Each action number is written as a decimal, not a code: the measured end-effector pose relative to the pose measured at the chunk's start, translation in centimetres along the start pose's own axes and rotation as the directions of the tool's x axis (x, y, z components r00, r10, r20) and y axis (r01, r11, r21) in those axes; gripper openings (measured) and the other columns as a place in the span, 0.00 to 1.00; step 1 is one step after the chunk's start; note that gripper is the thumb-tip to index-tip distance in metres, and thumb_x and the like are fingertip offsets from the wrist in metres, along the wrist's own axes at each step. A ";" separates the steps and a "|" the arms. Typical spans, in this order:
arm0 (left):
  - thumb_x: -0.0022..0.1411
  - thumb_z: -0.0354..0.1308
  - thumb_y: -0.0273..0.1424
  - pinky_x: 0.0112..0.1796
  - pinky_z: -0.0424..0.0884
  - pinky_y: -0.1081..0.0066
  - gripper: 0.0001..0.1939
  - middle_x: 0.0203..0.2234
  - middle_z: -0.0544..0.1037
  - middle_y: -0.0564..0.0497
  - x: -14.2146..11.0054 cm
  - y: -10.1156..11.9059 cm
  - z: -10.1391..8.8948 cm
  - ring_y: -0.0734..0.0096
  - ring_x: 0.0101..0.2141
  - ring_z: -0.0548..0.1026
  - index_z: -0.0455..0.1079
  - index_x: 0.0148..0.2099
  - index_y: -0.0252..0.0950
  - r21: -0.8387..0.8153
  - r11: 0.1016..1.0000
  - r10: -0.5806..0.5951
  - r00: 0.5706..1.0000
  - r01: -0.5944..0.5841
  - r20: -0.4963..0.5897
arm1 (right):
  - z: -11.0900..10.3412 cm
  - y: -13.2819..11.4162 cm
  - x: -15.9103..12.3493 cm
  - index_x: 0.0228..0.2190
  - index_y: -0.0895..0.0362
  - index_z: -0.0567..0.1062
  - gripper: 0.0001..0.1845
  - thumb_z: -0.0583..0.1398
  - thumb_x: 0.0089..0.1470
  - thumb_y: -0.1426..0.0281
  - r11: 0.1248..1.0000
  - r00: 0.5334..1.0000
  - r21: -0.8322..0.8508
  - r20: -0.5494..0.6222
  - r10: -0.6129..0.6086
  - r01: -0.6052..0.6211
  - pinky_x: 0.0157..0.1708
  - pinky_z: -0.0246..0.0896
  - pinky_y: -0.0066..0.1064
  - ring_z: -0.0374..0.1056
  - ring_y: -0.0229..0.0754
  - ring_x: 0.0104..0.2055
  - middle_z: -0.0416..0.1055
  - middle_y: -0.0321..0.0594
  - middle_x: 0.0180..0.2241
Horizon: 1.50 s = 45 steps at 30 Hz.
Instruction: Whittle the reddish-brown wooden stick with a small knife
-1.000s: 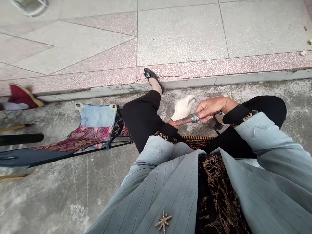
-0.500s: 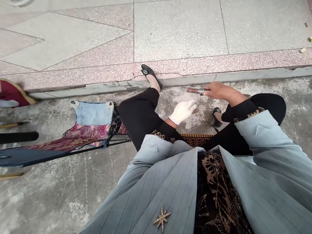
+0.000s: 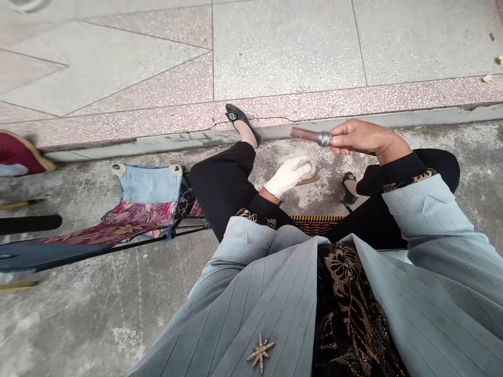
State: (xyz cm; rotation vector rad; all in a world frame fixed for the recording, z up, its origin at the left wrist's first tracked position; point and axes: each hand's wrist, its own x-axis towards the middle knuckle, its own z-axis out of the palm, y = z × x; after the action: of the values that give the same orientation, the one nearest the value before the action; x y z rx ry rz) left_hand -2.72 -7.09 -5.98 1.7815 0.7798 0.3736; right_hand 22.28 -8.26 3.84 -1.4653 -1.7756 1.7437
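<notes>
The person's right hand [image 3: 363, 137] was bare and closed firmly around a reddish-brown rod [image 3: 303, 134], with the fingers and thumb curled just to the hand's inner side of a silver band [image 3: 323, 139] that ringed the rod. The rod's long axis ran almost level across the view, pointing away from the right hand toward the person's left and tilting slightly forward. Its free end lay forward of the left hand [image 3: 288, 176], so the right hand was the nearer and the only one holding it.

The left hand wore a white glove and sat apart from the rod, palm down, with its fingers extended and not wrapped around anything visible. Beneath the gloved fingertips lay a pale patch [image 3: 293, 159] on the concrete, with a brown curved edge [image 3: 310, 179] just beside them.

The rod's held end was hidden inside the right fist, so its full length could not be confirmed. The overhead view did not show the rod's height above the ground. The glove hid whatever lay directly under it, and it could not be told whether the brown edge was touching the glove. The rod's material could not be determined.
</notes>
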 end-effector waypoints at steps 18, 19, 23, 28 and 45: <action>0.67 0.50 0.36 0.42 0.68 0.69 0.15 0.36 0.80 0.48 -0.2 -0.2 0.5 0.66 0.38 0.76 0.75 0.45 0.35 0.296 0.940 0.087 0.956 -0.172 0.279 | 3.1 1.5 2.5 0.32 0.60 0.79 0.15 0.65 0.54 0.59 0.910 0.751 -0.393 0.559 0.352 -0.134 0.27 0.55 0.30 0.62 0.34 0.22 0.71 0.35 0.22; 0.66 0.50 0.37 0.41 0.68 0.70 0.15 0.35 0.79 0.48 -0.1 -0.4 0.4 0.67 0.36 0.75 0.74 0.44 0.34 0.186 0.973 0.089 0.966 -0.137 0.244 | 2.6 1.3 2.1 0.34 0.60 0.79 0.18 0.65 0.54 0.56 0.959 0.771 -0.267 0.588 0.244 -0.100 0.26 0.55 0.28 0.62 0.33 0.23 0.71 0.34 0.24; 0.68 0.47 0.43 0.29 0.65 0.73 0.20 0.28 0.75 0.50 0.2 -0.7 0.4 0.75 0.23 0.67 0.71 0.42 0.33 -0.099 0.995 0.018 0.998 -0.011 0.062 | 1.1 0.6 0.8 0.39 0.57 0.78 0.26 0.61 0.56 0.47 0.998 0.992 0.024 0.113 -0.058 0.056 0.25 0.54 0.27 0.60 0.32 0.23 0.72 0.35 0.26; 0.66 0.50 0.40 0.38 0.68 0.71 0.17 0.31 0.76 0.51 0.1 0.0 0.8 0.71 0.32 0.71 0.72 0.38 0.33 0.045 0.999 0.010 0.998 -0.013 0.066 | 1.0 1.3 2.1 0.41 0.57 0.76 0.29 0.51 0.63 0.45 0.990 0.957 -0.116 -0.286 0.042 -0.078 0.27 0.58 0.32 0.61 0.38 0.26 0.73 0.44 0.28; 0.63 0.51 0.41 0.42 0.68 0.68 0.19 0.36 0.78 0.47 0.6 -1.2 0.3 0.67 0.37 0.74 0.73 0.42 0.31 0.038 0.999 -0.025 0.998 0.023 0.062 | 2.9 1.8 2.5 0.31 0.59 0.80 0.13 0.66 0.52 0.61 0.919 0.889 -0.369 0.366 0.277 -0.134 0.29 0.54 0.31 0.62 0.36 0.23 0.70 0.35 0.21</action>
State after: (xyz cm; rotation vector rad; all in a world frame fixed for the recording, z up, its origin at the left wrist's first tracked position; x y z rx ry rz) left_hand -2.52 -6.73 -7.27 1.8082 0.7678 0.2877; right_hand 19.78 -8.45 0.48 -1.5494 -2.3014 2.0614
